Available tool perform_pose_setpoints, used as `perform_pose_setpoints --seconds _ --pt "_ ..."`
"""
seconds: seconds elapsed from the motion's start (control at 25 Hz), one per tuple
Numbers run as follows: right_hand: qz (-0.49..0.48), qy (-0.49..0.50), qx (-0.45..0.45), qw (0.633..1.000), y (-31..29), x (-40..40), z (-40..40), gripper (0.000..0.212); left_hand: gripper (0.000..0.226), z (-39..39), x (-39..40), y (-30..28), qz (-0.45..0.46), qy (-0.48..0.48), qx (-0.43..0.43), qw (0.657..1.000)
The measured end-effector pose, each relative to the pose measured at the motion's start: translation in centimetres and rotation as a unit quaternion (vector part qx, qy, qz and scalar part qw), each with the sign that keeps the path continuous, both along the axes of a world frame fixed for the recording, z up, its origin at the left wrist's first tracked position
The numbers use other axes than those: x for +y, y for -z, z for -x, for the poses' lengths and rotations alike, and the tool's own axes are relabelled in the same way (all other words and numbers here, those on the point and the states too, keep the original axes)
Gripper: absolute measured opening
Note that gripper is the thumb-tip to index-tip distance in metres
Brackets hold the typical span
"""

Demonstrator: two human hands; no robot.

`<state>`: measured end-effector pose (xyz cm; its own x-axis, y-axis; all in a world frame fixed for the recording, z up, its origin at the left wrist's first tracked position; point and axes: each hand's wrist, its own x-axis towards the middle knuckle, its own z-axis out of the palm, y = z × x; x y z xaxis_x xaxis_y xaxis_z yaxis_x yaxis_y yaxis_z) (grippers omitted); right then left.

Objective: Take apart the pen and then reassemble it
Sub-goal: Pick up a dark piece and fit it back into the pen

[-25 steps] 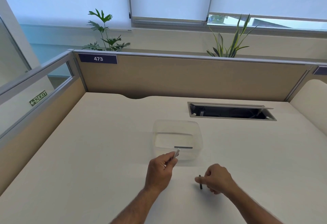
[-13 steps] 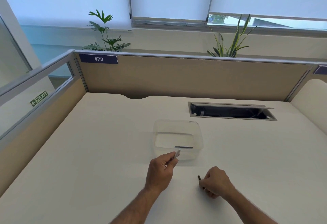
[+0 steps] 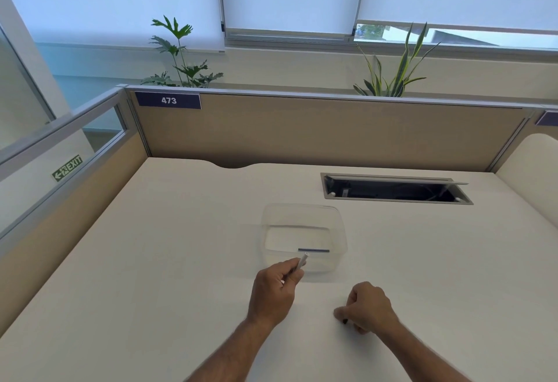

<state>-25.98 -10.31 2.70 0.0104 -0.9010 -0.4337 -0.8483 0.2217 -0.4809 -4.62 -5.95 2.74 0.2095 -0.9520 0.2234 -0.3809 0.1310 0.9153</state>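
Note:
My left hand (image 3: 276,291) grips the pale pen barrel (image 3: 303,261), whose open end points up toward the clear plastic container (image 3: 341,230). Inside that container lies a thin dark blue pen part (image 3: 313,250), near its front wall. My right hand (image 3: 367,307) rests low on the white desk (image 3: 181,260), fingers curled round a small dark pen piece (image 3: 344,321); only its tip shows under the fingers.
A cable opening with a raised grey lid (image 3: 395,189) sits in the desk at the back right. Tan partition panels (image 3: 302,131) wall the desk at the back and left. Two plants stand behind the partition.
My right hand has curled tighter over the dark piece and lowered slightly toward me, hiding most of it. My left hand has stayed in place with the barrel.

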Motion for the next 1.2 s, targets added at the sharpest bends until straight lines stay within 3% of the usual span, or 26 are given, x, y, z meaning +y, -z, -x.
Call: perform_pose_setpoints --seconds 0.12,0.32,0.48,0.72,0.92,1.2 --pt "-0.006 -0.007 -0.003 1.0 0.2 -0.3 0.0 0.012 0.021 -0.1 0.0 0.0 -0.001 -0.001 0.0 1.0" --pt "-0.002 0.021 -0.031 0.999 0.4 -0.4 -0.1 0.017 0.02 -0.1 0.1 0.2 0.002 0.001 -0.004 1.0" --pt "0.041 -0.026 -0.022 0.999 1.0 -0.2 -0.2 0.019 0.021 -0.1 0.2 0.0 -0.002 0.004 -0.006 1.0" --pt "0.094 -0.038 -0.219 0.971 -0.3 0.5 -0.8 0.02 0.028 -0.2 0.3 -0.1 -0.003 0.0 -0.015 1.0" --pt "0.143 -0.045 -0.331 0.931 -2.8 0.4 -1.3 0.018 0.029 -0.2 0.4 -0.2 0.014 -0.006 -0.032 0.999" --pt "0.211 -0.063 -0.384 0.897 -4.8 -0.1 -1.9 0.032 0.026 0.0 0.4 -0.1 0.022 0.0 -0.05 0.999"
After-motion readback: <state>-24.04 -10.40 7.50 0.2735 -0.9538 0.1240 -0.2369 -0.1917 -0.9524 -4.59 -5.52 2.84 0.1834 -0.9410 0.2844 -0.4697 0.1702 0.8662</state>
